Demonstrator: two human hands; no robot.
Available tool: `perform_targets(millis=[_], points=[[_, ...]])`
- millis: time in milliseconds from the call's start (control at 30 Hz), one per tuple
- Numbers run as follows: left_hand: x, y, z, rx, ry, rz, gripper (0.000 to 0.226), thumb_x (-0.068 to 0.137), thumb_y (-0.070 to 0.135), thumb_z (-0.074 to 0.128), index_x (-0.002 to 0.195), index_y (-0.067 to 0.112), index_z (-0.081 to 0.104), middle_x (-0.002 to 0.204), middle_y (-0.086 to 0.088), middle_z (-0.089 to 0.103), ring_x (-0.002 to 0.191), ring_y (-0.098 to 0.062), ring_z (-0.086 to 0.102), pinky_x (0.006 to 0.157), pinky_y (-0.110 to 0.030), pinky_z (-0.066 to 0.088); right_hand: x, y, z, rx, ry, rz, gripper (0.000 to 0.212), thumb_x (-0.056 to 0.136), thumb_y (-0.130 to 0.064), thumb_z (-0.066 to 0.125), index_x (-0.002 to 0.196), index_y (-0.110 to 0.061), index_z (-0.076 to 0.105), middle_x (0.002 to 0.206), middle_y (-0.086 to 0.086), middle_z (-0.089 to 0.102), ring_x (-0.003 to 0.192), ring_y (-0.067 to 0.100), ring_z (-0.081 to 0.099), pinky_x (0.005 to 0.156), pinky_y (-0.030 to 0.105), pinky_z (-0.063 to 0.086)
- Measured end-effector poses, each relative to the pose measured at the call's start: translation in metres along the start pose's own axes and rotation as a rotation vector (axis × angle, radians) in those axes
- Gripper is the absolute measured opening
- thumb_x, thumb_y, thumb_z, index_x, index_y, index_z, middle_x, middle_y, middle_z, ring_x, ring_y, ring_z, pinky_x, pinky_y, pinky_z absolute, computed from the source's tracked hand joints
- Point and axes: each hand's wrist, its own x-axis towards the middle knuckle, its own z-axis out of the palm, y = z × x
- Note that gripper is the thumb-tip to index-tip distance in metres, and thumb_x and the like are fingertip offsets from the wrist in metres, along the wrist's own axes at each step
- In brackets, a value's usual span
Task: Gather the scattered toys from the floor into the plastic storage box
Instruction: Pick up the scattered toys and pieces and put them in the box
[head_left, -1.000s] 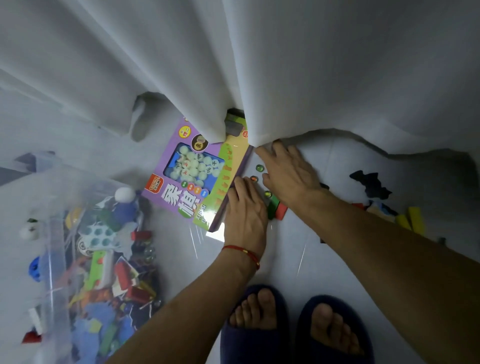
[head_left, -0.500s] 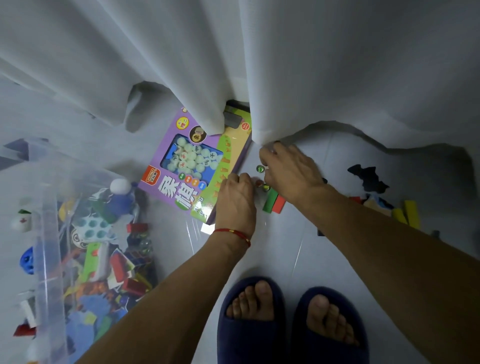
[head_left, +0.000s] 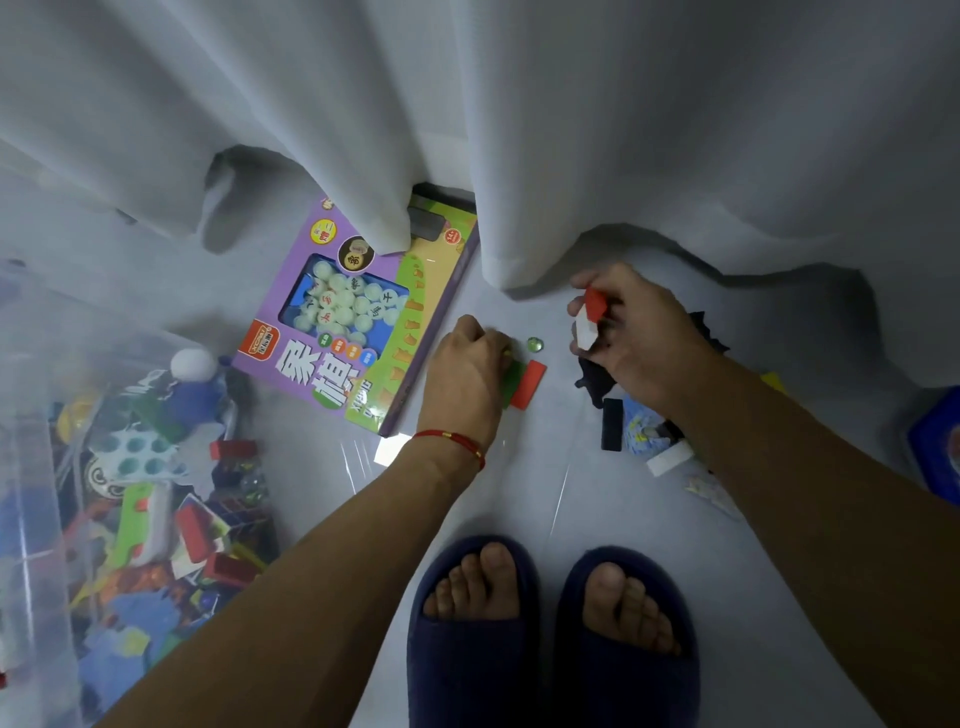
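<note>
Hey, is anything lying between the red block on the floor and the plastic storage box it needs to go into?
Yes. The purple game box lies flat on the floor between the red block and the plastic storage box. The left hand also sits beside the block. Carried over the top, nothing visible blocks it.

Landmark: purple game box (head_left: 343, 332), flat on the floor, far end under the curtain (head_left: 675, 130). Left hand (head_left: 465, 374) just right of it, fingers curled down at a green block (head_left: 513, 383) that touches a red block (head_left: 529, 385). Green marble (head_left: 533, 343) beside these. Right hand (head_left: 636, 335), further right, grips red and white pieces (head_left: 589, 317). Plastic storage box (head_left: 31, 467), left of the game box, holds mixed toys.
</note>
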Motion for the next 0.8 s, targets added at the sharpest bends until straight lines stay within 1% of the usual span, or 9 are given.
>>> perform_targets(millis=[100, 167, 233, 333, 433, 500, 600, 700, 800], points=[[0.003, -0.006, 0.003, 0.004, -0.010, 0.004, 0.022, 0.097, 0.017, 0.057, 0.110, 0.005, 0.069, 0.102, -0.014, 0.061, 0.089, -0.028, 0.058, 0.082, -0.039, 0.052, -0.003, 0.001, -0.010, 0.292, -0.141, 0.136, 0.018, 0.090, -0.020, 0.048, 0.091, -0.005, 0.058, 0.077, 0.011, 0.056, 0.064, 0.020, 0.051, 0.059, 0.030, 0.048], [0.004, -0.007, 0.001, -0.005, -0.031, 0.009, 0.023, 0.097, 0.018, 0.056, 0.110, 0.004, 0.069, 0.102, -0.015, 0.062, 0.090, -0.028, 0.058, 0.083, -0.039, 0.052, -0.002, 0.004, -0.006, 0.240, -0.124, 0.139, 0.015, 0.090, -0.019, 0.051, 0.086, -0.007, 0.056, 0.071, 0.009, 0.053, 0.060, 0.019, 0.049, 0.055, 0.028, 0.047], [0.002, -0.010, 0.002, -0.014, -0.025, 0.018, 0.021, 0.097, 0.017, 0.056, 0.107, 0.004, 0.069, 0.100, -0.015, 0.063, 0.088, -0.029, 0.058, 0.081, -0.041, 0.053, -0.001, 0.010, -0.002, -0.167, 0.009, -0.013, 0.015, 0.093, -0.018, 0.056, 0.084, -0.007, 0.059, 0.069, 0.008, 0.053, 0.054, 0.017, 0.049, 0.050, 0.026, 0.045], [-0.006, -0.012, 0.003, -0.098, 0.032, -0.071, 0.017, 0.095, 0.018, 0.061, 0.104, 0.007, 0.071, 0.097, -0.010, 0.065, 0.085, -0.023, 0.059, 0.076, -0.033, 0.051, 0.006, 0.026, -0.006, -1.209, 0.186, -0.485, 0.016, 0.099, -0.023, 0.057, 0.103, -0.008, 0.062, 0.091, 0.007, 0.063, 0.075, 0.017, 0.060, 0.068, 0.027, 0.051], [-0.016, -0.015, -0.004, -0.339, 0.089, -0.277, 0.011, 0.092, 0.022, 0.066, 0.096, 0.014, 0.071, 0.087, 0.000, 0.069, 0.075, -0.012, 0.063, 0.068, -0.021, 0.050, 0.007, 0.041, -0.011, -1.631, 0.160, -0.547, 0.030, 0.099, -0.021, 0.056, 0.124, -0.006, 0.049, 0.121, 0.014, 0.051, 0.087, 0.019, 0.055, 0.073, 0.024, 0.045], [-0.019, -0.012, -0.013, -0.643, 0.096, -0.485, 0.009, 0.092, 0.016, 0.066, 0.095, 0.010, 0.071, 0.081, -0.004, 0.071, 0.066, -0.011, 0.065, 0.065, -0.021, 0.054, 0.006, 0.045, -0.014, -1.642, 0.175, -0.514, 0.033, 0.099, -0.019, 0.055, 0.126, -0.004, 0.045, 0.126, 0.016, 0.045, 0.081, 0.016, 0.049, 0.069, 0.021, 0.039], [-0.024, -0.007, -0.027, -1.249, 0.028, -0.732, 0.011, 0.094, 0.007, 0.061, 0.099, 0.001, 0.068, 0.085, -0.011, 0.069, 0.071, -0.017, 0.064, 0.071, -0.026, 0.059, 0.007, 0.048, -0.017, -1.695, 0.129, -0.465, 0.035, 0.098, -0.012, 0.051, 0.131, -0.003, 0.043, 0.140, 0.018, 0.038, 0.109, 0.019, 0.053, 0.073, 0.018, 0.034], [-0.031, -0.006, -0.037, -1.725, -0.115, -0.834, 0.018, 0.094, 0.008, 0.059, 0.106, -0.001, 0.066, 0.093, -0.014, 0.069, 0.079, -0.017, 0.066, 0.069, -0.020, 0.058, 0.002, 0.048, -0.018, -1.619, 0.111, -0.494, 0.032, 0.095, -0.011, 0.058, 0.124, -0.005, 0.047, 0.132, 0.014, 0.043, 0.109, 0.018, 0.048, 0.075, 0.018, 0.036], [-0.039, -0.004, -0.039, -1.941, -0.218, -0.833, 0.015, 0.089, 0.011, 0.058, 0.096, 0.001, 0.066, 0.086, -0.014, 0.066, 0.071, -0.015, 0.063, 0.063, -0.019, 0.056, -0.003, 0.051, -0.017, -1.491, 0.166, -0.590, 0.026, 0.095, -0.012, 0.060, 0.120, -0.008, 0.054, 0.120, 0.009, 0.049, 0.107, 0.020, 0.049, 0.083, 0.024, 0.045]])
